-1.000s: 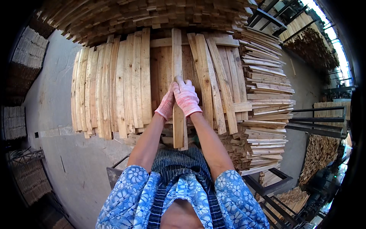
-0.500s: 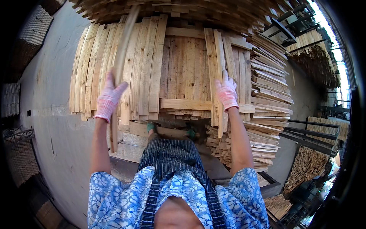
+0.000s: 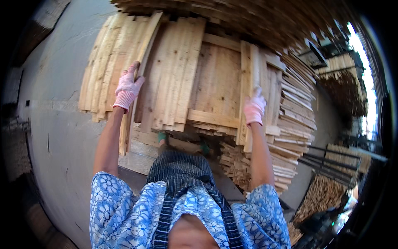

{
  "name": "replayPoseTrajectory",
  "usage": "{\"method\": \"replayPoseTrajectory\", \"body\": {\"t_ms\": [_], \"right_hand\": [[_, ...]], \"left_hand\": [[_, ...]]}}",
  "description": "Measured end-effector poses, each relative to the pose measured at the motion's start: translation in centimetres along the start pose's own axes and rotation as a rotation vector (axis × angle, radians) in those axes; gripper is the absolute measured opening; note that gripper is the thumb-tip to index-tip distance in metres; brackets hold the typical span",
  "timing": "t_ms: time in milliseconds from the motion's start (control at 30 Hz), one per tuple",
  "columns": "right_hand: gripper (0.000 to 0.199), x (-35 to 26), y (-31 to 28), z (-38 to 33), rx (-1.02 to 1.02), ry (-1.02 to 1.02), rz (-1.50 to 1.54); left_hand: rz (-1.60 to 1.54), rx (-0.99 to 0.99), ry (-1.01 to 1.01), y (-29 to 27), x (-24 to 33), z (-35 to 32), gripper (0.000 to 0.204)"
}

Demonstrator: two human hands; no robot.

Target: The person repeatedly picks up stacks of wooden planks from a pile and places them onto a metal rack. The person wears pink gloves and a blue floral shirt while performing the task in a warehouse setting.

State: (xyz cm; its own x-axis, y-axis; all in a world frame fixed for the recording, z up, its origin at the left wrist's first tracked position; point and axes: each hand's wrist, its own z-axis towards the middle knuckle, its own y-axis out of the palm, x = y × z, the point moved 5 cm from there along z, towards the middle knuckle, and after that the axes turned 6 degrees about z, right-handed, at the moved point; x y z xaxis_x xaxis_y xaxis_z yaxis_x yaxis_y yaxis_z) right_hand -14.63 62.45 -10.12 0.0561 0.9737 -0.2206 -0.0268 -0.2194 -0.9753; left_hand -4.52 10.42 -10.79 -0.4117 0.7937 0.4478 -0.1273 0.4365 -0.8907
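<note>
Both my hands wear pale pink knit gloves. My left hand (image 3: 129,88) is closed round a long wooden slat (image 3: 148,38) on the left side of the pile. That slat stands tilted on edge against its neighbours, and its near end sticks out past the pile. Over on the right, my right hand (image 3: 254,107) grips another narrow slat (image 3: 256,68) from above; motion blurs its fingertips. Between my hands, a row of flat slats (image 3: 176,68) lies beside a recessed bed of boards (image 3: 215,79) with a cross batten (image 3: 213,118) along its near side.
A tall stack of wood (image 3: 244,14) rises at the far side. Uneven slat ends (image 3: 292,124) jut out on the right. Grey concrete floor (image 3: 62,124) lies to the left, and a dark metal rack (image 3: 331,164) stands at the right. My feet are beneath the near edge.
The view has turned and shifted, so the pile appears tilted. The slat at my left hand, blurred before, now leans among the left slats. My right hand remains on its slat.
</note>
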Motion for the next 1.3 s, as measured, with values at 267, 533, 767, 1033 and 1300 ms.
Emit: {"method": "replayPoseTrajectory", "body": {"t_ms": [267, 533, 767, 1033, 1300], "right_hand": [[0.080, -0.7, -1.7, 0.0, -0.049, 0.032, 0.130], [0.065, -17.6, 4.5, 1.2, -0.197, 0.019, 0.392], [0.052, -21.7, 6.7, 1.9, -0.069, -0.262, 0.360], [0.065, 1.5, -3.9, 3.3, -0.043, 0.075, -0.040], [0.082, 5.3, -0.1, 1.4, -0.202, 0.149, 0.162]], "left_hand": [[0.329, -0.017, -0.059, -3.4, -0.3, -1.1, 0.074], [0.337, -0.051, -0.045, -3.0, -0.2, -0.7, 0.069], [0.309, 0.134, 0.051, -1.4, -1.9, 0.1, 0.063], [0.037, 0.161, 0.112, -2.3, 0.4, -1.9, 0.072], [0.464, 0.017, -0.066, 1.3, 4.7, -2.7, 0.077]]}}
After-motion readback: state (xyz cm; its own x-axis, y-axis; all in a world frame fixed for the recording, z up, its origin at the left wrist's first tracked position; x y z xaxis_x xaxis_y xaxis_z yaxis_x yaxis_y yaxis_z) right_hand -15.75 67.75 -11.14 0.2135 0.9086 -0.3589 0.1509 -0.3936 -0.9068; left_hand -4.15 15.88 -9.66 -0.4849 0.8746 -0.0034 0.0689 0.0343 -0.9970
